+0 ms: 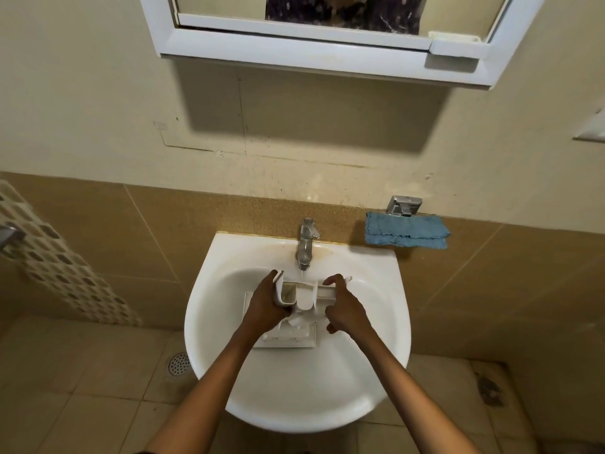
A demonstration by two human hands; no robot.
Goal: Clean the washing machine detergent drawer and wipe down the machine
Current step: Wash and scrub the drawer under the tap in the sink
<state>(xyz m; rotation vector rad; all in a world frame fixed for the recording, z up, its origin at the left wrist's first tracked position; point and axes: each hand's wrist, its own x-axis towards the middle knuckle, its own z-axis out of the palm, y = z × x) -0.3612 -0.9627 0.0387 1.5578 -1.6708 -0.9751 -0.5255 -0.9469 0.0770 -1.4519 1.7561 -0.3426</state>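
A white detergent drawer (306,294) with several compartments is held over the white sink basin (294,388), under the metal tap (306,244), from which a thin stream of water runs into it. My left hand (265,306) grips the drawer's left end, fingers curled round its side. My right hand (343,306) grips the right end, fingers hooked over the far edge. Beneath the drawer, in the basin, lies a second flat white plastic part (288,339).
A folded blue cloth (407,231) hangs from a metal holder (403,204) on the wall to the right of the tap. A white mirror cabinet (327,50) hangs above. A floor drain (179,363) lies left of the sink.
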